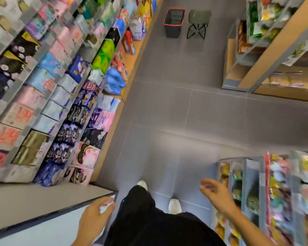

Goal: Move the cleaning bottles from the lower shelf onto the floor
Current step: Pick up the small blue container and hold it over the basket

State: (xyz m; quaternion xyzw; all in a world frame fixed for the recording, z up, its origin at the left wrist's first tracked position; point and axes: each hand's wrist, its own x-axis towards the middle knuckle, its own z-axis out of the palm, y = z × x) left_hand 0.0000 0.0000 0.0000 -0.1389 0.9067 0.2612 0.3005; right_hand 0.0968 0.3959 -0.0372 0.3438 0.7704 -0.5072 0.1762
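Note:
I stand in a shop aisle and look down at the grey tiled floor (pixel 176 110). My left hand (pixel 94 215) hangs low at the lower left with loosely bent fingers and holds nothing. Out to the lower right, my right hand (pixel 215 192) is spread with relaxed fingers and is also empty. On the long shelf (pixel 114 110) at the left, the lowest level carries packs, with blue bag-like packs (pixel 115 80) further along. No cleaning bottle can be told apart in this blurred view.
A dark basket with a red rim (pixel 173 22) and a small folding stool (pixel 198 23) stand on the floor far down the aisle. A rack of snack packets (pixel 274 192) is close on the right, with another shelf unit (pixel 267 55) beyond. A grey counter (pixel 43 206) lies at the lower left.

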